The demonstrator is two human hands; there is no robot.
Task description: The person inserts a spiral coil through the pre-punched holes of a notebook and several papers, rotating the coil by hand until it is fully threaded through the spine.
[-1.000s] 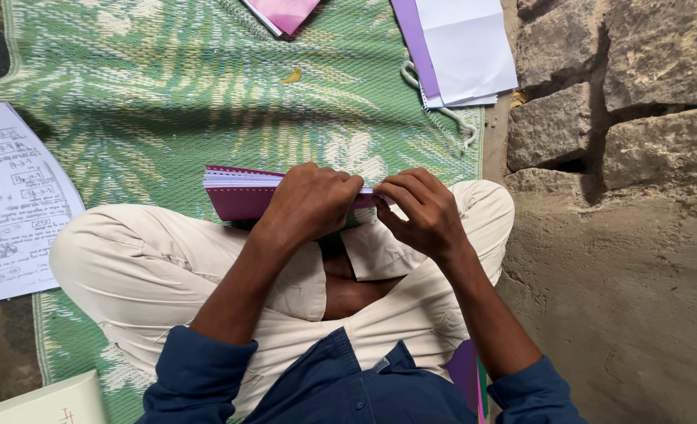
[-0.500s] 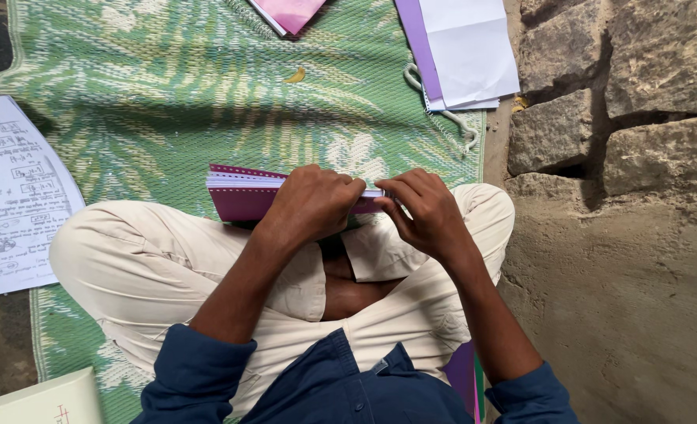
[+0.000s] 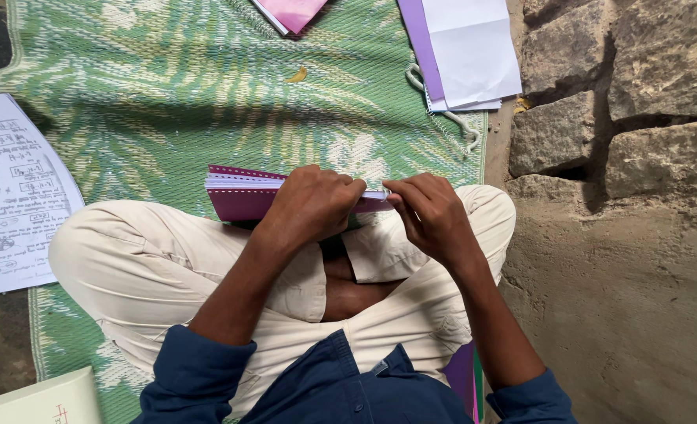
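Left hand (image 3: 311,206): fingers curled over the purple notebook (image 3: 242,194), gripping it.
Right hand (image 3: 433,213): fingertips pinching the notebook's right end.
Notebook: on the crossed legs, above the green mat (image 3: 168,94).

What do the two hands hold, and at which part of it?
Both hold a purple-covered notebook on the lap: the left hand lies over its middle, and the right hand pinches its right end.

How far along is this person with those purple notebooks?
Seemingly finished: a pink-covered booklet and a purple-edged white one lie on the green mat. In hand: the left hand presses a purple booklet on the lap while the right hand pinches its end. Left: a printed sheet lies loose beside the mat.
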